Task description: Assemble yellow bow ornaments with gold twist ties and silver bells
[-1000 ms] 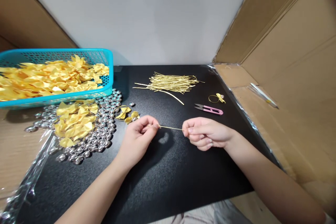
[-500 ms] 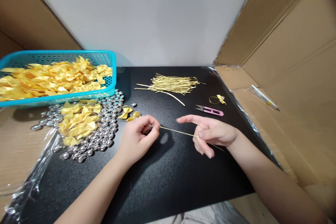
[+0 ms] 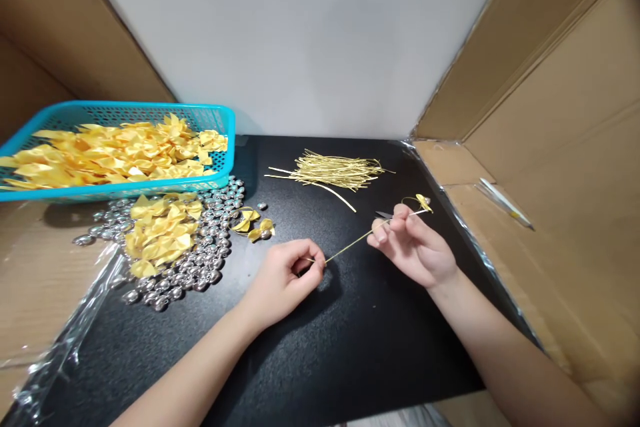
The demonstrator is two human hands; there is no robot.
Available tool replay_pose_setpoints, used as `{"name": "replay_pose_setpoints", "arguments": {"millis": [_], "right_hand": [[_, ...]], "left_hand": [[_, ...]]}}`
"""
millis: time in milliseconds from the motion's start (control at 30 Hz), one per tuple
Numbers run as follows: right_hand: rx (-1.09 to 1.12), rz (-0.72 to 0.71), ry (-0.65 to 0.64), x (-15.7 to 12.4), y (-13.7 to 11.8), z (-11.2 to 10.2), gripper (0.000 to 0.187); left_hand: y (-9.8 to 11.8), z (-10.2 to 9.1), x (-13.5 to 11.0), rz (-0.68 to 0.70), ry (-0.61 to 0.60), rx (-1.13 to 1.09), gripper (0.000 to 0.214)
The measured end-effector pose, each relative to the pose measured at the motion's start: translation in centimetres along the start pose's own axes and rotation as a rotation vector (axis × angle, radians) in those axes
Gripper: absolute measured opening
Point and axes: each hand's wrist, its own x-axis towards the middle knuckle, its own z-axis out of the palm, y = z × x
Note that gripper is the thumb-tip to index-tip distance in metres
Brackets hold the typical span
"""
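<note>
A thin gold cord [image 3: 350,244] stretches between my two hands above the black tabletop. My left hand [image 3: 290,277] pinches one end between thumb and forefinger. Farther right and higher, my right hand [image 3: 413,240] is palm up, its thumb and fingertips closed on the cord near the other end. Behind the right fingers, a yellow ribbon flower with a cord loop [image 3: 424,203] lies on the table. Only the dark blade tip of the thread snips [image 3: 383,215] shows; the right hand hides the rest. Close to my left hand lie a few ribbon bows [image 3: 247,219].
A blue plastic basket [image 3: 233,147] of yellow ribbon pieces stands at the back left. In front are silvery beads [image 3: 215,257] around a pile of yellow bows [image 3: 163,230]. A bundle of gold cords [image 3: 340,170] lies at the back. White tweezers [image 3: 505,203] rest on cardboard at right.
My right hand has turned palm up and risen, now pinching the cord, which slants upward to the right. My left hand has shifted slightly right and down. The snips have become mostly covered.
</note>
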Motion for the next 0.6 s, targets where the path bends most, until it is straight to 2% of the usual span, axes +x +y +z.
{"name": "replay_pose_setpoints", "arguments": {"millis": [300,600], "right_hand": [[-0.034,-0.144,0.214,1.3,1.3,-0.7,0.022],[0.015,-0.088,0.277,1.3,1.2,-0.9,0.032]], "left_hand": [[-0.3,0.3,0.2,0.005,0.071,0.04,0.013],[-0.3,0.5,0.3,0.04,0.112,0.176,0.011]]}}
